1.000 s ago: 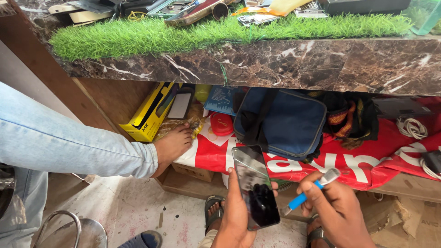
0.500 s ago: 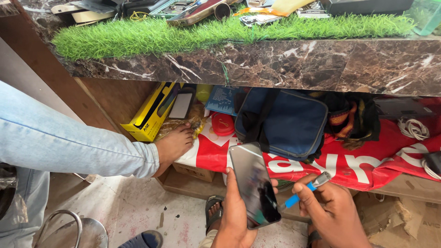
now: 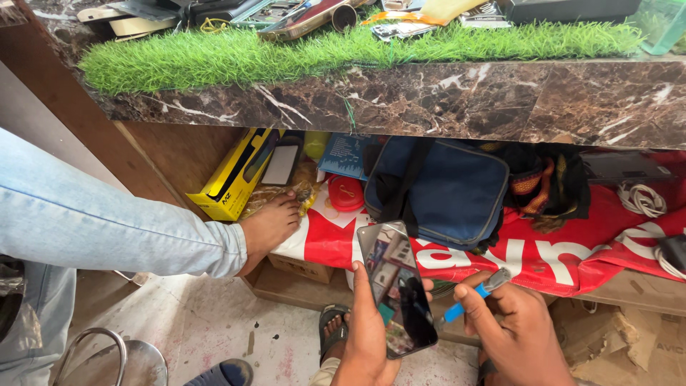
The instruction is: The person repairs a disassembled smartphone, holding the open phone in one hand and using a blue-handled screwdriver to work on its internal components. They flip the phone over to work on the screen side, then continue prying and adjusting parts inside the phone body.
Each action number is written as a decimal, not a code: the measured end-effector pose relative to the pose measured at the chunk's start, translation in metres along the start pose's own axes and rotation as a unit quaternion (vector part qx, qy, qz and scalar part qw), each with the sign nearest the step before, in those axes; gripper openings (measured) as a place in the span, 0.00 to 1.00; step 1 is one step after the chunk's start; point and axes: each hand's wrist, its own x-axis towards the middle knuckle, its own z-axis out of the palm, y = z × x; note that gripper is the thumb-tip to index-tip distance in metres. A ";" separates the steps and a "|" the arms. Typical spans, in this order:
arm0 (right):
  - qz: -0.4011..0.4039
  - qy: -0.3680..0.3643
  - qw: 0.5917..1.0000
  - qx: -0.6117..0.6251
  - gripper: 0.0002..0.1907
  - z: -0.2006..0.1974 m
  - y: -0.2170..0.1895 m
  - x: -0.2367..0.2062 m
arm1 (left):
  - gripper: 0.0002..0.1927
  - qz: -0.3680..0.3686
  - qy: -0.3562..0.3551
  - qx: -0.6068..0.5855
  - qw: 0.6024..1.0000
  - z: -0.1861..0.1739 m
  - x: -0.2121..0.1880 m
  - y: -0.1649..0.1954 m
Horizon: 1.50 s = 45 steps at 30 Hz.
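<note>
Looking down, I see the biggest thing first: a brown veined marble counter (image 3: 500,100), polished, topped with a shaggy green artificial-grass mat (image 3: 286,53). Below it lies a crumpled red-and-white cloth (image 3: 543,261) under a soft dark-blue fabric bag (image 3: 450,193) and a yellow cardboard box (image 3: 232,179). Another person's bare foot (image 3: 271,225) rests on the shelf edge.

My left hand (image 3: 364,336) grips a slim black glass-fronted phone (image 3: 399,289) upright before the shelf, thumb on one edge, fingertips curled round the other. My right hand (image 3: 518,332) pinches a small blue-handled metal-tipped tool (image 3: 471,297) between thumb and forefinger, just beside the phone's right edge, not touching. I judge this the approach to that edge; glossy glass calls for a steady grip.
</note>
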 end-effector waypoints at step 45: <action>0.003 -0.017 1.000 -0.005 0.12 0.003 0.005 0.001 | 0.39 0.004 0.001 0.019 1.000 0.002 0.000 -0.001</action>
